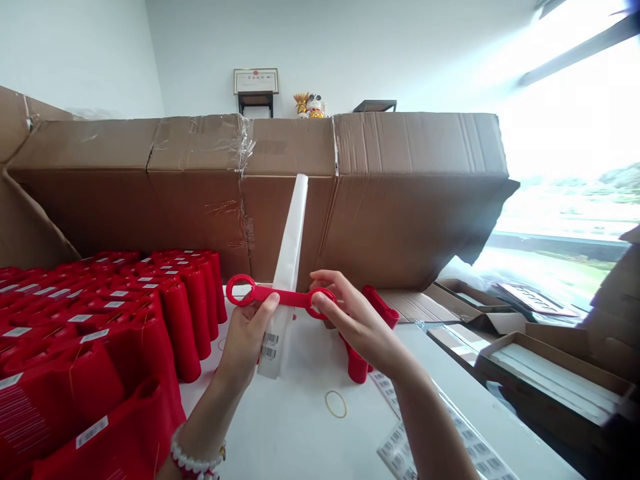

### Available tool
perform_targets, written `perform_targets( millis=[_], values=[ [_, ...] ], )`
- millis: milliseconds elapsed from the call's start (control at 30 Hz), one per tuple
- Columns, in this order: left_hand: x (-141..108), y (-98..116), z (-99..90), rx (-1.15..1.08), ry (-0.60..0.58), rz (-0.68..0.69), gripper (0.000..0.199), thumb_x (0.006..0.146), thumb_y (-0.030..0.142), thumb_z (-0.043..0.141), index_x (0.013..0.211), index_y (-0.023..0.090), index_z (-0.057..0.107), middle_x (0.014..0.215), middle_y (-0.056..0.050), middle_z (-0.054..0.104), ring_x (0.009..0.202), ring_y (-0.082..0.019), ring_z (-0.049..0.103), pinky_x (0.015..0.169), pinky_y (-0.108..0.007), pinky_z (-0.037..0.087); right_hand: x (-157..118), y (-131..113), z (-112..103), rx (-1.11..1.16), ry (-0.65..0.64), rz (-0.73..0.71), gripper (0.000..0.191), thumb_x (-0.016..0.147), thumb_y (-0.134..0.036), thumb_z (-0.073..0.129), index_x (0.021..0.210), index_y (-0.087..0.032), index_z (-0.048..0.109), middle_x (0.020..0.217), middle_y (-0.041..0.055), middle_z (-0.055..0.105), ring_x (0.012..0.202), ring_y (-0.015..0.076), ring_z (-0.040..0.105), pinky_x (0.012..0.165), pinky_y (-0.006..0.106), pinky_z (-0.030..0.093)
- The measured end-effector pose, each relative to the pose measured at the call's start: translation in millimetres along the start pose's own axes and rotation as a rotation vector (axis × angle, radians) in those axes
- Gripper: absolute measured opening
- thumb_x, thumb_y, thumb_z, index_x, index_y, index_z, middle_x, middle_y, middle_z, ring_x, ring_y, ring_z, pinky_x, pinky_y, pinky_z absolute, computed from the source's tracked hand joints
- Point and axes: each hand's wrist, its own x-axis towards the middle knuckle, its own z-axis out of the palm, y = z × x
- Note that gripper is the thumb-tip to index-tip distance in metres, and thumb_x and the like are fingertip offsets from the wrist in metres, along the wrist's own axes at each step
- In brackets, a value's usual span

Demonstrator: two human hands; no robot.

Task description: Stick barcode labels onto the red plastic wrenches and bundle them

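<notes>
The left hand (247, 340) and right hand (353, 320) pinch close together, wrists bent.

Framed certificate (256, 81) text too small to read; barcode sheet (425, 440) cut off by bottom edge.

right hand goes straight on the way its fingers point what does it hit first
Probably the white plastic sleeve just beyond the red plastic strip the right hand holds, though depth is hard to judge here.

One head-worn camera, facing forward and down, close in.
</notes>
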Motion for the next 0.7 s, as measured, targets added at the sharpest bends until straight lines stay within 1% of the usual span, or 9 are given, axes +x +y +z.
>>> perform_targets(
  millis=[100, 133, 200, 267, 367, 467, 567, 633, 700],
  values=[
    [0.1, 4.4, -1.2, 0.009, -0.018, 0.022, 0.042, 0.085, 0.054, 0.071, 0.109, 0.02, 0.074, 0.083, -0.003, 0.076, 0.079, -0.021, 0.072, 0.065, -0.025, 0.055, 0.4, -1.2, -0.3, 0.169, -0.181, 0.121, 0.045, 0.104, -0.064, 0.04, 0.099, -0.022, 0.055, 0.081, -0.0002, 0.06, 0.069, 0.0145, 0.054, 0.066, 0.031, 0.044],
    [-0.5, 4.9, -1.8, 0.016, -0.026, 0.018, 0.044, 0.086, 0.055, 0.07, 0.11, 0.019, 0.074, 0.084, -0.005, 0.076, 0.081, -0.022, 0.073, 0.065, -0.025, 0.055, 0.6, -2.6, 1.0, 0.195, -0.199, 0.14, 0.046, 0.104, -0.064, 0.04, 0.09, -0.021, 0.052, 0.074, -0.0021, 0.056, 0.063, 0.0126, 0.048, 0.062, 0.029, 0.04],
    [-1.6, 5.2, -3.0, 0.035, -0.047, 0.0, 0.047, 0.087, 0.057, 0.069, 0.111, 0.018, 0.075, 0.087, -0.007, 0.077, 0.084, -0.024, 0.074, 0.061, -0.025, 0.054, 1.4, -4.8, 4.6, 0.225, -0.162, 0.164, 0.047, 0.103, -0.063, 0.044, 0.081, -0.021, 0.047, 0.067, -0.0044, 0.048, 0.059, 0.0108, 0.04, 0.056, 0.027, 0.032],
    [-1.7, 4.7, -4.5, 0.05, -0.085, -0.014, 0.048, 0.082, 0.057, 0.075, 0.109, 0.018, 0.076, 0.092, -0.009, 0.077, 0.086, -0.025, 0.073, 0.056, -0.024, 0.052, 2.8, -5.0, 7.6, 0.249, -0.115, 0.166, 0.047, 0.101, -0.063, 0.048, 0.078, -0.021, 0.046, 0.066, -0.0051, 0.043, 0.06, 0.0108, 0.036, 0.055, 0.026, 0.029],
    [1.3, 1.9, -7.7, 0.066, -0.142, -0.039, 0.045, 0.075, 0.051, 0.084, 0.105, 0.019, 0.078, 0.09, -0.008, 0.076, 0.086, -0.025, 0.073, 0.052, -0.023, 0.05, 4.3, -1.5, 9.5, 0.256, -0.066, 0.158, 0.045, 0.1, -0.062, 0.051, 0.081, -0.021, 0.05, 0.068, -0.0049, 0.042, 0.061, 0.0111, 0.035, 0.055, 0.026, 0.029],
    [5.9, -4.3, -9.5, 0.086, -0.14, -0.074, 0.036, 0.078, 0.046, 0.084, 0.102, 0.02, 0.079, 0.086, -0.007, 0.076, 0.081, -0.022, 0.072, 0.055, -0.023, 0.052, 4.6, 2.3, 11.1, 0.254, -0.009, 0.181, 0.042, 0.099, -0.063, 0.052, 0.096, -0.022, 0.055, 0.072, -0.0038, 0.048, 0.063, 0.0119, 0.039, 0.055, 0.026, 0.032],
    [7.4, -11.4, -5.5, 0.05, -0.155, -0.063, 0.03, 0.08, 0.041, 0.083, 0.102, 0.02, 0.078, 0.094, -0.007, 0.078, 0.079, -0.018, 0.071, 0.064, -0.023, 0.054, 5.0, 3.1, 15.6, 0.267, 0.006, 0.19, 0.045, 0.097, -0.064, 0.054, 0.113, -0.023, 0.054, 0.075, -0.003, 0.052, 0.067, 0.0139, 0.047, 0.059, 0.027, 0.039],
    [6.4, -14.3, 0.0, -0.012, -0.19, -0.039, 0.03, 0.081, 0.037, 0.083, 0.107, 0.022, 0.077, 0.102, -0.007, 0.078, 0.082, -0.017, 0.071, 0.073, -0.026, 0.056, 5.1, 2.4, 19.4, 0.253, 0.021, 0.189, 0.046, 0.097, -0.064, 0.055, 0.117, -0.023, 0.053, 0.076, -0.0026, 0.054, 0.069, 0.0151, 0.051, 0.062, 0.028, 0.042],
    [4.8, -15.3, 5.2, -0.075, -0.218, -0.016, 0.032, 0.081, 0.035, 0.083, 0.111, 0.023, 0.076, 0.109, -0.006, 0.078, 0.092, -0.018, 0.071, 0.082, -0.028, 0.056, 4.3, 1.4, 22.4, 0.221, 0.056, 0.178, 0.044, 0.098, -0.063, 0.055, 0.115, -0.023, 0.055, 0.079, -0.0012, 0.059, 0.073, 0.0159, 0.055, 0.065, 0.028, 0.044]
  ],
)
